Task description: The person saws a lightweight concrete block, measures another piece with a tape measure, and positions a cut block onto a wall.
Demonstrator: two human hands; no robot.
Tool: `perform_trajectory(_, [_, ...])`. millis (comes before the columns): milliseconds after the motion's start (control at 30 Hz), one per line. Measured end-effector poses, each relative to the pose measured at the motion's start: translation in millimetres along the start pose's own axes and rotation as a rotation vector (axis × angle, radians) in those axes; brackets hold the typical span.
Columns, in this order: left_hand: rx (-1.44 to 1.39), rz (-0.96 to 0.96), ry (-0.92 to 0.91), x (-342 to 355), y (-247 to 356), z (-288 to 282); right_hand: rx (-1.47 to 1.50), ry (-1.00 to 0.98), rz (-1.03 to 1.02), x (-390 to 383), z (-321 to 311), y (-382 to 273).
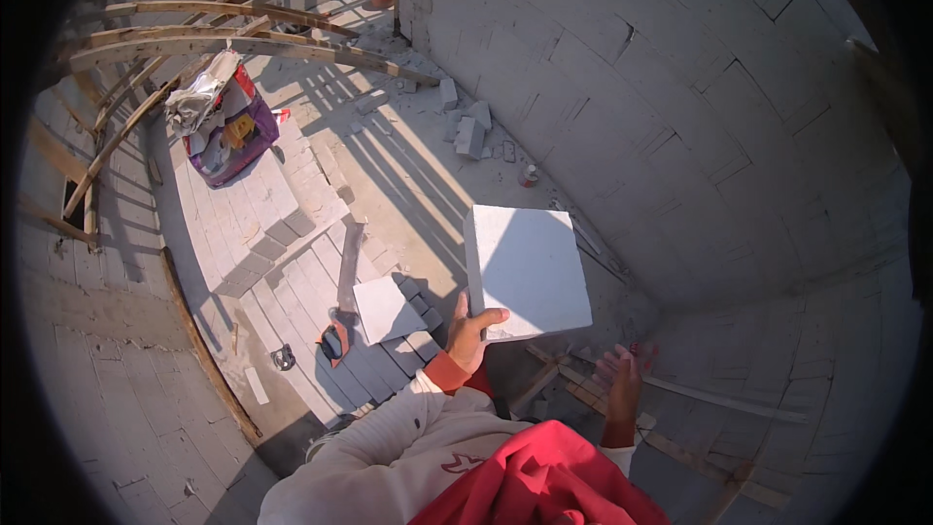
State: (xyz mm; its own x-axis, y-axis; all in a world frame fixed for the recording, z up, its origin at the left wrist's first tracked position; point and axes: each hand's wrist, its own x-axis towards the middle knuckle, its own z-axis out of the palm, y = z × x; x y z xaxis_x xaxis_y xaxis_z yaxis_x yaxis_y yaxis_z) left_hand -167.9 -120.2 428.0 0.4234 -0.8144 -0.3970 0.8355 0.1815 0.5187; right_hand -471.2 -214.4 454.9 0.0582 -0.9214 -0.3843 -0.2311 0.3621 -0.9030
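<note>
A pale concrete block (530,267) is raised in front of me, its broad face half in sun and half in shadow. My left hand (470,338) grips its lower left corner, the thumb lying over the front face. Apart from the block, below its lower right corner, my right hand (620,379) is lifted with its fingers spread and nothing in it. To the left, a hand saw (350,267) with an orange and black handle rests on stacked blocks (306,306). Beside the saw lies a cut block piece (385,309).
A purple and red bag (233,141) stands on a further block stack (228,219). Wooden poles (243,44) lean across the far left. Block offcuts (469,136) and a small bottle (528,175) lie along the right wall (661,97). Timber strips (719,399) lie at lower right.
</note>
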Motion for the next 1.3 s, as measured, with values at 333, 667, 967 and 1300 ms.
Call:
perform_trajectory(333, [-0.151,0.253,0.657,58.0,27.1,-58.3,-1.03,-0.52,-0.221,205.6,23.7,-73.0])
perform_trajectory(667, [-0.392,0.717,0.699,84.4,71.2,4.4,-1.073,-0.925,-0.487,307.0,141.4,-159.6])
perform_trajectory(967, [-0.332,1.102,0.433,167.8,187.0,72.4,-1.181,-1.016,-0.469,481.8,235.3,-141.3])
perform_trajectory(1300, [-0.035,1.728,0.329,325.0,509.8,233.0,-1.193,-0.903,-0.622,688.6,276.4,-133.0])
